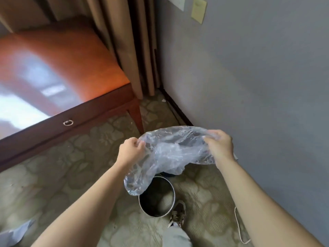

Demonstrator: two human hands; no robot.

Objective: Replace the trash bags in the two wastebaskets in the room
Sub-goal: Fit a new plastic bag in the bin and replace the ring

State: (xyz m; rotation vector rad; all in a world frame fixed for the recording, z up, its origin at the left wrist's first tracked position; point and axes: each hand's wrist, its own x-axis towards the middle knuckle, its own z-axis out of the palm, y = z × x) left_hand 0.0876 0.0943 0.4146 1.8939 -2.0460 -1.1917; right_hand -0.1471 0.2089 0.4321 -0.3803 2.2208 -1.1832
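Note:
A clear plastic trash bag (167, 154) is stretched between my two hands above the floor. My left hand (130, 150) pinches its left edge and my right hand (219, 146) grips its right edge. The bag's lower end droops over the rim of a round metal wastebasket (157, 198) that stands on the carpet right below, with no liner in it. Behind the hanging bag a dark object on the floor is mostly hidden.
A wooden desk (71, 114) with a glossy orange top and a ring-pull drawer stands at the left. Beige curtains (128, 41) hang in the corner. A grey wall (249, 77) runs along the right. My shoe (178, 213) is beside the basket, a white cord (238, 227) lies near the wall, and crumpled plastic (12, 232) lies at lower left.

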